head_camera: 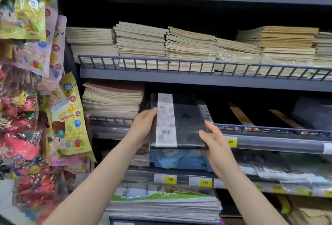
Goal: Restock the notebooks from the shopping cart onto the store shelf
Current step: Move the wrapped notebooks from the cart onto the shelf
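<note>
Both hands, left hand and right hand, fingers gripping a wrapped black notebook pack, are mid-placement; it likely needs sliding farther onto the shelf

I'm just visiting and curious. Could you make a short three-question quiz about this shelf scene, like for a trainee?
1. True or false: both hands are on the black notebook pack.
2. Which side of the pack is the left hand on? A) left B) top C) right
3. The tags below read ____.

Key: 1 true; 2 A; 3 3.00. The right hand holds the pack's near right corner, above the wire rail.
</note>
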`<state>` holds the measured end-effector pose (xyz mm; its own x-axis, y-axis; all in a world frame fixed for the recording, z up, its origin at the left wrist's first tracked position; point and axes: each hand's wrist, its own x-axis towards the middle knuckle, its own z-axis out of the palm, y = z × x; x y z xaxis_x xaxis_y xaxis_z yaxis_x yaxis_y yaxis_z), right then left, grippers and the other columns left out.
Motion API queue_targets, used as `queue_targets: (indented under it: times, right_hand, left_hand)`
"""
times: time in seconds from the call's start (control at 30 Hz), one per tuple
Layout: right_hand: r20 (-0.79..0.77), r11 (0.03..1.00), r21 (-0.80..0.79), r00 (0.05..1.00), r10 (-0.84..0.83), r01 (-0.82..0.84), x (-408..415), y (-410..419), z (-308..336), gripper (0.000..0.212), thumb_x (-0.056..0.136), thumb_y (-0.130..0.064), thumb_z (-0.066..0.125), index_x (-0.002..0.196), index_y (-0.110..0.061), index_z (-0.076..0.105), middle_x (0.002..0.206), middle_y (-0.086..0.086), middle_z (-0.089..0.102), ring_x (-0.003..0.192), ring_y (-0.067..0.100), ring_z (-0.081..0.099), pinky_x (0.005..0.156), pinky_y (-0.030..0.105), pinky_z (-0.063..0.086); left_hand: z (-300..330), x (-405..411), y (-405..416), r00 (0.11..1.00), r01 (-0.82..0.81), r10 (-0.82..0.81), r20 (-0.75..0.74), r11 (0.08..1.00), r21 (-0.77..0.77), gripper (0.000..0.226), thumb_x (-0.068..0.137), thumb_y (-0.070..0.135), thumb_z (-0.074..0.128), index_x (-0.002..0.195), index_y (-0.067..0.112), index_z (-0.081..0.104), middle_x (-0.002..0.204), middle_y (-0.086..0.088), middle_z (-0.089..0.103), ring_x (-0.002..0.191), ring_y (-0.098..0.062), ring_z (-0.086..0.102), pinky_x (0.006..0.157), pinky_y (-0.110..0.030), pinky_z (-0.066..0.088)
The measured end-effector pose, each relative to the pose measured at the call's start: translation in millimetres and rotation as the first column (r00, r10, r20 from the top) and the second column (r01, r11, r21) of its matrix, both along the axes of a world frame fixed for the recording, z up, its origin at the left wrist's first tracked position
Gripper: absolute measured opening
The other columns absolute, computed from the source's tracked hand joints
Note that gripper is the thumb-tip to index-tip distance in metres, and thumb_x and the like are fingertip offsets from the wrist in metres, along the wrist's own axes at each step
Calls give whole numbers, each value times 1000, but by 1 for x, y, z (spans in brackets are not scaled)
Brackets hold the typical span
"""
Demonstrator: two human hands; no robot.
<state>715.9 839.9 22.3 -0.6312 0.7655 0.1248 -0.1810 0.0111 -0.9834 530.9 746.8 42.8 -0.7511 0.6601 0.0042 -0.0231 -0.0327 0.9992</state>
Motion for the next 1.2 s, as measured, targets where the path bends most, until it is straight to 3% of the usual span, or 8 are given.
queue_targets:
  times: [0.1,0.27,0.37,0.43,0.57,0.73,0.87,1.2]
  right_hand:
    - [19,998,24,999,-50,49,-19,13,17,39,94,-19,51,130,-26,43,117,-15,52,112,11,51,97,40,45]
    - [80,993,32,990,-114,111,-68,37,37,48,95,-16,47,141,-8,33,131,1,45,103,14,51,59,21,47]
    - [191,975,161,964,-186,156,-84,46,40,48,96,-24,43,141,-9,33,134,-1,44,98,16,55,77,28,53]
    - [322,902,385,888,-328,194,-89,50,38,47,97,-30,41,138,-8,39,138,8,48,113,25,52,97,34,41]
    - [389,603,791,675,-628,106,-92,55,23,42,96,-35,38,117,-7,60,119,18,60,113,36,48,88,39,40]
    - [271,408,910,635,-724,77,-92,60,10,42,97,-36,36,125,-12,56,118,15,61,108,35,49,84,41,40]
    - [119,244,967,709,-695,77,-82,53,7,43,91,-38,36,112,-13,63,100,10,65,90,32,58,70,40,46]
    - [450,361,870,839,-306,-335,-56,15,37,42,84,-37,45,120,-16,54,115,3,59,109,19,50,91,35,47]
  left_hand:
    - [-1,-13,-10,984,-55,52,-171,998,-13,21,95,33,45,113,26,55,118,1,62,98,-13,60,75,-27,49]
    - [1,-25,-10,907,-80,30,-421,992,-101,38,96,11,38,130,18,52,116,-3,59,81,-7,55,76,-27,48]
    - [1,-34,-1,891,-139,68,-449,982,-128,37,94,10,39,125,15,58,122,-11,63,93,-26,61,84,-36,47]
    - [-4,-37,5,858,-175,57,-510,967,-186,33,93,12,43,122,13,60,120,-11,64,104,-25,60,89,-31,44]
    - [-8,-38,12,749,-273,57,-660,935,-228,33,93,20,45,122,17,60,118,-4,66,104,-19,60,88,-30,46]
    - [-18,-37,10,662,-294,58,-747,937,-188,35,95,28,43,126,18,56,115,-4,67,99,-19,60,83,-32,47]
    - [-16,-34,9,635,-279,80,-768,951,-132,37,94,33,46,126,16,54,119,-1,63,101,-18,59,85,-31,46]
    - [32,-17,-35,404,-265,-215,-889,903,-339,33,84,44,48,99,19,63,94,4,67,86,-18,63,67,-32,49]
